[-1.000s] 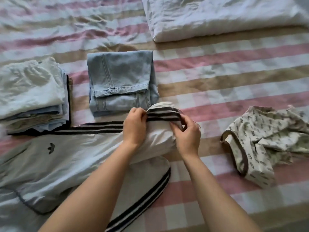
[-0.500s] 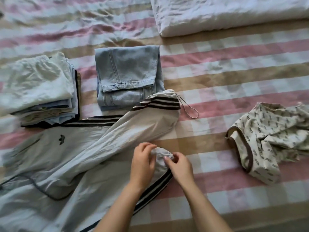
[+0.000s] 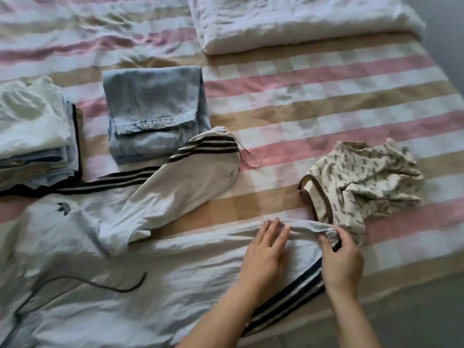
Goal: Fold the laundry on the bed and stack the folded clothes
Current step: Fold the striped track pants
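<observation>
Fabric of the track pants [image 3: 150, 285] looks light, limp, slippery; left hand [image 3: 266, 249] presses it flat, right hand [image 3: 341, 257] pinches the cuff [image 3: 329, 233], the best hold.

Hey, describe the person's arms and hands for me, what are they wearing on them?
Both forearms are bare, with no sleeves in view. The left hand and right hand wear no gloves, and no ring, watch or bracelet shows. Nails are too blurred to judge.
</observation>
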